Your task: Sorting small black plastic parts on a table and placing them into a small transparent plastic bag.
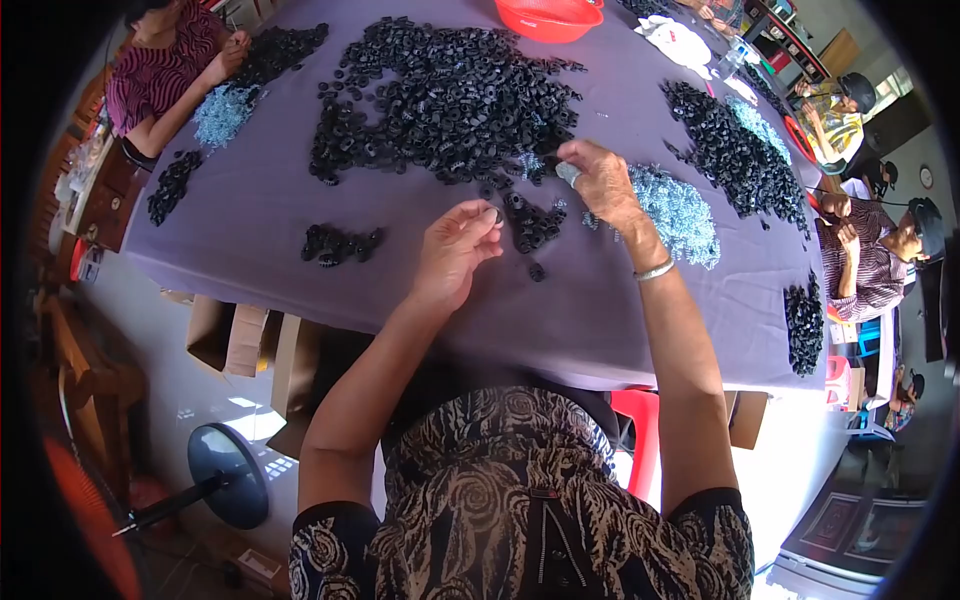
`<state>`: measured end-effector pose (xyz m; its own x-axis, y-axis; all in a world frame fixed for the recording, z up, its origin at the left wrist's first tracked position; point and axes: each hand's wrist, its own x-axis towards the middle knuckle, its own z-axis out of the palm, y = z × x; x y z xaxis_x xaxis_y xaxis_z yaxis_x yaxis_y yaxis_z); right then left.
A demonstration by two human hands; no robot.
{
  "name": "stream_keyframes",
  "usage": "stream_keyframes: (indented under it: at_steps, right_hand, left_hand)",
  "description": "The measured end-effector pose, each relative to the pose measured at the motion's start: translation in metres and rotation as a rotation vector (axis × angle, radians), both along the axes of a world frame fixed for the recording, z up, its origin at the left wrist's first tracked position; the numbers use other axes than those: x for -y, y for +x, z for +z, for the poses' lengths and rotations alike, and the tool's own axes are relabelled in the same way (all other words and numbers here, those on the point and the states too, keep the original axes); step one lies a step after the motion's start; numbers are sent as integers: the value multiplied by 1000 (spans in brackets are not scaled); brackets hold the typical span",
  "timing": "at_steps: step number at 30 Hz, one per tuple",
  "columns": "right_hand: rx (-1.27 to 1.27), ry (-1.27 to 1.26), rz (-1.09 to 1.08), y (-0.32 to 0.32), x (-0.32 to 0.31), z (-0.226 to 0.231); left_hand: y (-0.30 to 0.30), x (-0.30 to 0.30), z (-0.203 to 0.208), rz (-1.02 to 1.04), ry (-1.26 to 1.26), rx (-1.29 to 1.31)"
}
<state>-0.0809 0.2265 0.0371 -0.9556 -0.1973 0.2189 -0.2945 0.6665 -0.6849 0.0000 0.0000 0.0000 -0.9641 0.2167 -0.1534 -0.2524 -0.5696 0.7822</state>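
Small black rounded parts (450, 110), hard and plastic-looking, in heaps and clusters on a wide table under a smooth purple-grey cloth (235, 225). At the table's left edge, a co-worker in a purple-and-black patterned top (165, 80); at the right edge, a co-worker in a yellow patterned shirt (845, 125) and, nearer, a co-worker in a dark striped top (875, 255).

In the middle, beyond both hands, the broadest heap of parts. Near its far edge, a bright red plastic basket (550, 20). Just beside the right hand, on its right, a loose pile of pale-blue translucent pieces (680, 220).

Left hand (465, 245): narrow pinch of thumb and fingers, holding one small dark part (498, 216) above the cloth. Right hand (598, 180): fingers curled in close, near the heap's near right edge; cannot tell whether holding anything. On the right wrist, a silver-coloured metal bracelet (655, 270).

Between the hands, a small black cluster (533, 225); just below, toward the body, a tiny dark stray part (537, 271).
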Motion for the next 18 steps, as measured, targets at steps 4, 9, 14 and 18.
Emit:
stream_keyframes:
  at_steps: [4,9,14,18]
  right_hand:
    - [-178,166,33,-16,6,-11]
    - [-154,246,61,-10,2,-7]
    - [18,171,54,15,-19,7]
    - [63,62,31,25,-27,15]
  left_hand:
    - [0,2,3,6,-10,1]
    - [3,1,4,6,12,12]
    - [0,1,4,-9,7,1]
    - [1,0,5,-14,-23,10]
